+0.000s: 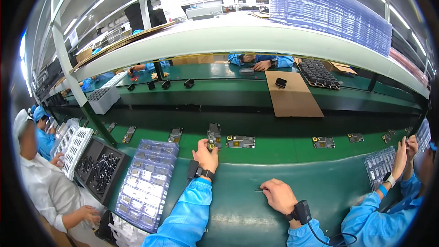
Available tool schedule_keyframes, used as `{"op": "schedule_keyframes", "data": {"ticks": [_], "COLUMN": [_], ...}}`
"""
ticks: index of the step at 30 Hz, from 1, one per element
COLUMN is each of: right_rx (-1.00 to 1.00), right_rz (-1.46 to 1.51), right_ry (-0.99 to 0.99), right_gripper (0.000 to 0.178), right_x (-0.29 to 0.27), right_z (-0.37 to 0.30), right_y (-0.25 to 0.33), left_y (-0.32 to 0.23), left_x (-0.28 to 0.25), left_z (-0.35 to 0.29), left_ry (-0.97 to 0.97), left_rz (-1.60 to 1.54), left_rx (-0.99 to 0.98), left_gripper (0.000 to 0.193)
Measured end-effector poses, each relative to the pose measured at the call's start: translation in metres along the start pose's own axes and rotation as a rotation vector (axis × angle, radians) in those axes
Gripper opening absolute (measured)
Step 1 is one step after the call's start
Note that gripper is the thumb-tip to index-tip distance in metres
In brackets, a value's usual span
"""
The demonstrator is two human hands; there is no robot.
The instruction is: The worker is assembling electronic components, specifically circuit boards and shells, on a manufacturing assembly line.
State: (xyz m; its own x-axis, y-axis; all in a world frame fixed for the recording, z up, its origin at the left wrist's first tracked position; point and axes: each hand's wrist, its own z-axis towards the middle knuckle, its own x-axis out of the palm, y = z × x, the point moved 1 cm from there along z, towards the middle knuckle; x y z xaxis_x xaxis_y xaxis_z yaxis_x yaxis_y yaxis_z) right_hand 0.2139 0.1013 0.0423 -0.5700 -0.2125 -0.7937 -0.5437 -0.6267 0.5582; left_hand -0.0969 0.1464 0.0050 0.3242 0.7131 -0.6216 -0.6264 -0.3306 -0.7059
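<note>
The left hand (pixel 206 154) covers the lower end of the circuit board (pixel 213 135). The right hand (pixel 278 195) hides most of a thin tool (pixel 260 189), kind too small to tell. At 8 o'clock, the clear tray stack (pixel 146 183) holds unreadably small parts.

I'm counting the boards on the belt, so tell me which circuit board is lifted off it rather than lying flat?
The circuit board pinched upright in the left hand. The other boards, like the one just right of it, lie flat on the green belt.

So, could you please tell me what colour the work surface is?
Dark green; the work surface shows best in the head view.
</note>
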Motion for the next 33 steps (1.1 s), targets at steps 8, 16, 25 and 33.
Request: {"op": "schedule_keyframes", "data": {"ticks": [8,16,25,33], "right_rx": [-0.053,0.171,0.078,0.071], "right_rz": [0.051,0.095,0.038,-0.015], "right_ry": [0.008,-0.011,-0.021,-0.168], "right_gripper": [0.017,0.021,0.026,0.022], "right_x": [0.001,-0.007,-0.008,-0.021], "right_z": [0.003,0.006,0.006,0.01], "right_y": [-0.004,-0.002,-0.001,0.009], "left_y": [-0.003,-0.015,-0.032,-0.029], "left_x": [-0.061,-0.108,-0.123,-0.129], "left_z": [-0.039,-0.099,-0.113,-0.115], "left_ry": [0.111,0.374,0.667,0.771], "left_rz": [-1.099,-1.283,-1.311,-1.273], "left_rx": [-0.052,-0.076,-0.189,-0.285], "left_gripper": [0.034,0.036,0.033,0.036]}}
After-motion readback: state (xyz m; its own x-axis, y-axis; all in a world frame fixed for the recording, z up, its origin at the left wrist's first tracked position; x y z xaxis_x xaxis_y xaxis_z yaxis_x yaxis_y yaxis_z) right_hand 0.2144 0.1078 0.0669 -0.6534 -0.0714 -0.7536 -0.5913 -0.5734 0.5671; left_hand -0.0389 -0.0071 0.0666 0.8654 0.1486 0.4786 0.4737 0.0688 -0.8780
